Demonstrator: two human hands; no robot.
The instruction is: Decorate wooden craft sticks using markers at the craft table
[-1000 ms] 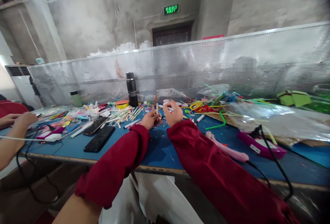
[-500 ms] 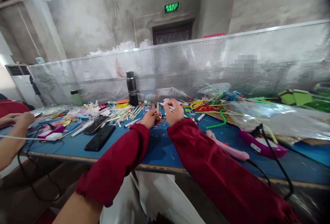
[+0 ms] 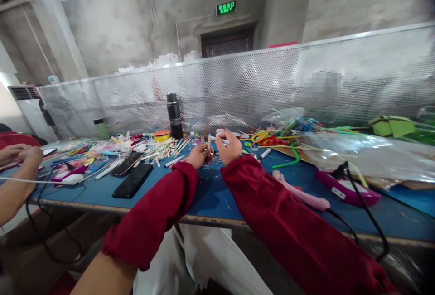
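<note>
entry, head view. my left hand (image 3: 198,155) pinched a short pale wooden stick (image 3: 208,143) upright, just above the blue worktop (image 3: 210,197). my right hand (image 3: 229,148) was closed round a white marker-like pen (image 3: 222,141), its tip pointing left toward the top of the stick. both hands sat close together, mid-worktop, well back from the near edge.

progress, as i judged it: one stick was in hand and being worked with the pen; whether any mark or glue was on it yet i could not tell, it was too small. a loose scatter of similar pale sticks (image 3: 166,149) lay to the left, seemingly untouched; finished pieces, if any, i could not pick out.

counts:
- black smartphones (image 3: 132,181): two, side by side, left of my arms.
- tall black flask (image 3: 174,116): one, upright by the perforated metal screen (image 3: 272,82).
- green cup (image 3: 99,128): one, far left.
- yellow tape roll (image 3: 161,136): one.
- pink glue gun (image 3: 301,193): one, lying right of my sleeve.
- purple glue gun (image 3: 346,188): one, with a black cord.
- clear plastic bag (image 3: 367,157): one large, right.
- a co-worker's hand (image 3: 23,155): at the left edge.
- loose sticks: too many to count.
</note>
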